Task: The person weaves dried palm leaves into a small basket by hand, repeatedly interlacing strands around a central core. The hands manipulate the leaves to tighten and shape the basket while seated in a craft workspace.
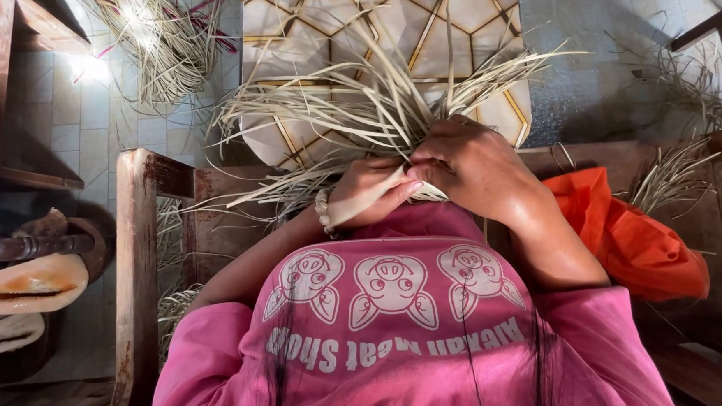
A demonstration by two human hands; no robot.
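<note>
My left hand [367, 191] and my right hand [472, 163] meet in front of my chest, both closed on a bundle of pale dried straw strips [358, 104]. The strips fan out away from me, up and to the left. My left fingers pinch a flat strip at the base of the bundle. My right hand covers the base from the right. A beaded bracelet [324, 213] circles my left wrist. I wear a pink shirt [404, 329].
A wooden chair frame [138, 241] stands at my left. An orange cloth [631, 238] lies on a wooden bench at my right. Another heap of straw [160, 32] lies on the tiled floor. A pale board with hexagon lines [371, 14] lies ahead. Sandals [27, 284] sit at far left.
</note>
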